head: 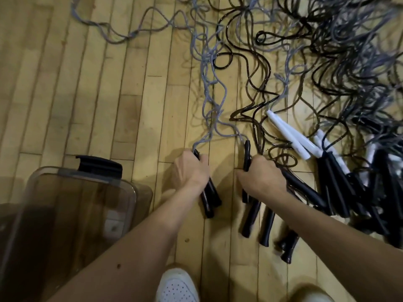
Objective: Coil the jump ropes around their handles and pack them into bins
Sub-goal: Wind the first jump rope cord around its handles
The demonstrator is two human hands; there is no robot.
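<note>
Ropes (327, 51) sprawl tangled on the floor (65, 94), beyond and well right of the bin (135, 192). Head view: left hand (192, 171) clenches a pair of black handles (209, 199) just right of the bin; right hand (263, 177) wraps one black handle (247, 153) farther right; grey cord (209, 99) trails from both grips. Held handles run lengthwise away from the person, cord ends toward the tangle. Judged step: freeing one rope; best done by bringing its handles together and drawing cord out slowly, lest neighbouring loops snag.
</note>
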